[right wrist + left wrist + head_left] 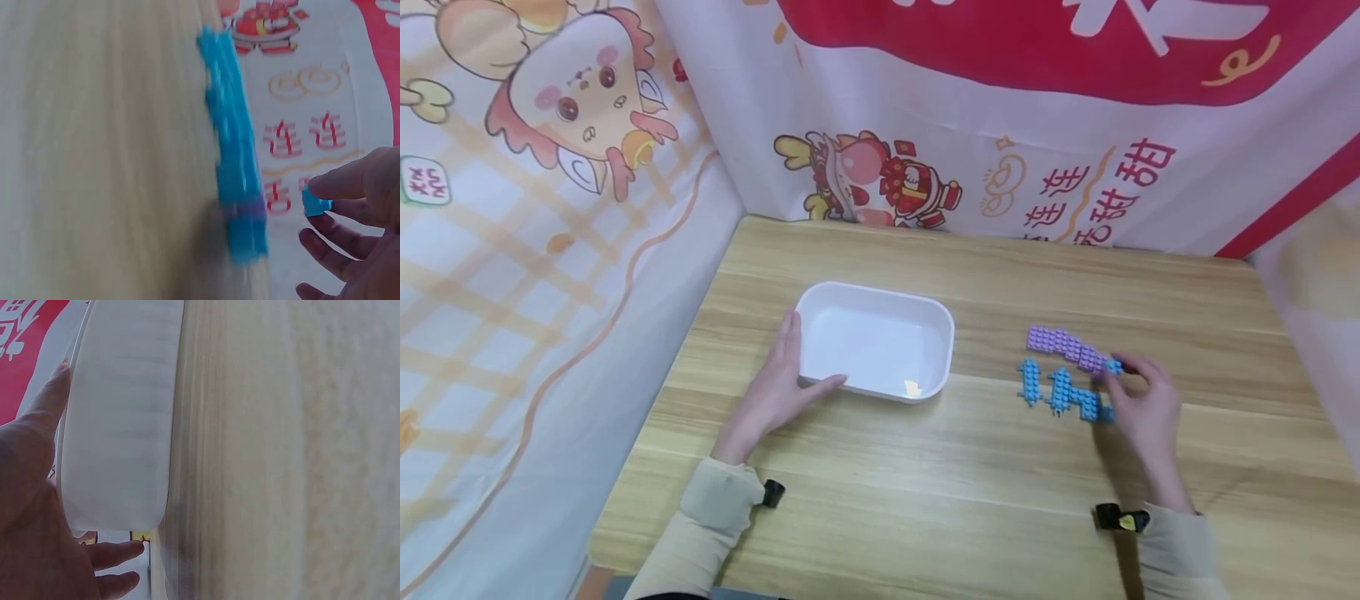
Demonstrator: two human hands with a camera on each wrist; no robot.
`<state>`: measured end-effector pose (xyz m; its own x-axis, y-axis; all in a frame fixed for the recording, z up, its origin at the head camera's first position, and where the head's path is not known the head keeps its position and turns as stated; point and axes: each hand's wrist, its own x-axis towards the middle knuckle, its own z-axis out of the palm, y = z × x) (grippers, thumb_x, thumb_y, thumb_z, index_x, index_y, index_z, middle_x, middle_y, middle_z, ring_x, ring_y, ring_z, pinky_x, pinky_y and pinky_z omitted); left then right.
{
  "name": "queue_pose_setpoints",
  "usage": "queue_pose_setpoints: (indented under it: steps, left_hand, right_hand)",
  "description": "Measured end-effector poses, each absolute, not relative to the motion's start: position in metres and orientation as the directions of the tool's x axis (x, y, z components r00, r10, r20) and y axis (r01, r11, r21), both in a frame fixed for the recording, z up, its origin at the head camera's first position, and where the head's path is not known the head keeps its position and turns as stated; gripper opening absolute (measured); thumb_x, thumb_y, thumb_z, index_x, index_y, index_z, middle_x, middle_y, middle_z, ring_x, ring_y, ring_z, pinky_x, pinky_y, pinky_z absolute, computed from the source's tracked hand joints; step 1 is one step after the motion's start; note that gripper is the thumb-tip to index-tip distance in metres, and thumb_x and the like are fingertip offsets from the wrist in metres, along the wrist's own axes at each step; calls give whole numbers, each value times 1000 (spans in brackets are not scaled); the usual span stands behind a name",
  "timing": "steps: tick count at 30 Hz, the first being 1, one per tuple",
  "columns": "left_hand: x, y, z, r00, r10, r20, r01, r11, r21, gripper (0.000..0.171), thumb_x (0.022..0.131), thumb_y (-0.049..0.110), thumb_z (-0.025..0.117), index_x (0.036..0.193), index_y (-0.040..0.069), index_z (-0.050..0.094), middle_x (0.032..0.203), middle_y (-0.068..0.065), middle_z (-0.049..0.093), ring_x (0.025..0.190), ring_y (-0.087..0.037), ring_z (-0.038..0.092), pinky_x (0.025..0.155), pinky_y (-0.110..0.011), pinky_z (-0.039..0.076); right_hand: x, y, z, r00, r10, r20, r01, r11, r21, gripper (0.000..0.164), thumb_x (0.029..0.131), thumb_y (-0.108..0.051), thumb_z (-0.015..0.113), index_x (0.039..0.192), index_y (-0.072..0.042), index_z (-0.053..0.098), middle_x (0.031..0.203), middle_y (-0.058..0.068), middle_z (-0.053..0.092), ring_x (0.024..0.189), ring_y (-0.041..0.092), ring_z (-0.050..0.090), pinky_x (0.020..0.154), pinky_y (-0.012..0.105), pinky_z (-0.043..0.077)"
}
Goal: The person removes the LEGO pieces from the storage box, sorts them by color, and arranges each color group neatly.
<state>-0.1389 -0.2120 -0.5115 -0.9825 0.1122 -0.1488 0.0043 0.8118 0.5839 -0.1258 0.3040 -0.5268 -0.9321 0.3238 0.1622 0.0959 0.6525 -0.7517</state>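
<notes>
A white rectangular tub (872,392) stands on the wooden table. Around its left front corner lies my left hand (781,383), fingers straight along the side and thumb at the front rim; the left wrist view shows the hand against the tub's outer wall (119,425). My right hand (1150,408) pinches a small blue toy brick (315,202) between thumb and fingertips, held above the table. Beneath and left of that hand lie a row of purple bricks (1063,343) and several blue bricks (1061,390), studs up.
The light wooden table (925,475) backs onto a printed curtain (985,158). Another patterned cloth (587,275) hangs along the left side. Bare tabletop lies between the tub and the bricks.
</notes>
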Motion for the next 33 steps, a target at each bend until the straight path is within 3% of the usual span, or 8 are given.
queue_pose_setpoints:
  steps: [1, 5, 8, 15, 19, 23, 33]
  left_hand:
    - [-139, -212, -512, -982, 113, -149, 5, 811, 585, 140, 90, 83, 70, 175, 17, -19, 186, -9, -18, 174, -42, 3, 140, -63, 18]
    - [-140, -212, -512, -983, 117, -144, 10, 809, 587, 140, 90, 83, 70, 175, 18, -20, 186, -9, -18, 174, -42, 3, 140, -63, 17]
    - [-140, -213, -512, -983, 119, -140, 15, 811, 585, 140, 90, 82, 70, 174, 18, -20, 186, -10, -18, 174, -42, 3, 140, -63, 17]
    - [-141, -213, -514, -983, 119, -142, 14, 812, 583, 139, 91, 81, 71, 174, 18, -21, 186, -10, -18, 173, -43, 3, 140, -63, 18]
    - [-140, -212, -513, -982, 120, -145, 13, 811, 585, 139, 91, 82, 70, 174, 18, -21, 186, -9, -19, 173, -43, 4, 140, -63, 18]
    - [-139, -213, -512, -983, 119, -141, 14, 811, 586, 140, 90, 83, 69, 174, 17, -20, 186, -9, -19, 173, -43, 3, 140, -63, 17]
    - [-139, -213, -513, -985, 123, -117, 30, 806, 591, 141, 89, 84, 69, 175, 14, -17, 186, -10, -18, 174, -42, 3, 140, -64, 17]
  right_hand:
    - [-123, 310, -528, -935, 326, 137, 122, 661, -740, 36, 104, -6, 73, 139, 3, 72, 138, 27, 67, 127, 42, 62, 82, -1, 45]
    - [-112, 333, -533, -943, 326, 65, 199, 711, -675, 38, 106, -10, 70, 141, 4, 68, 140, 30, 64, 127, 43, 60, 87, 19, 41]
    - [-105, 346, -536, -949, 312, 39, 212, 727, -653, 36, 106, -8, 68, 138, 8, 68, 136, 33, 65, 122, 43, 61, 87, 27, 41]
    - [-94, 358, -538, -967, 253, -8, 204, 763, -614, 34, 105, -7, 69, 135, 11, 69, 128, 37, 69, 115, 46, 65, 84, 19, 42]
    - [-90, 356, -539, -973, 228, -21, 194, 772, -605, 34, 103, -3, 70, 133, 12, 68, 129, 39, 68, 117, 51, 64, 90, 39, 56]
    - [-88, 350, -538, -980, 197, -30, 175, 777, -605, 33, 102, -1, 70, 132, 12, 69, 130, 39, 67, 119, 53, 62, 99, 69, 54]
    - [-90, 341, -539, -992, 127, 10, 95, 788, -608, 31, 99, 3, 73, 128, 11, 72, 132, 42, 64, 122, 60, 59, 105, 79, 46]
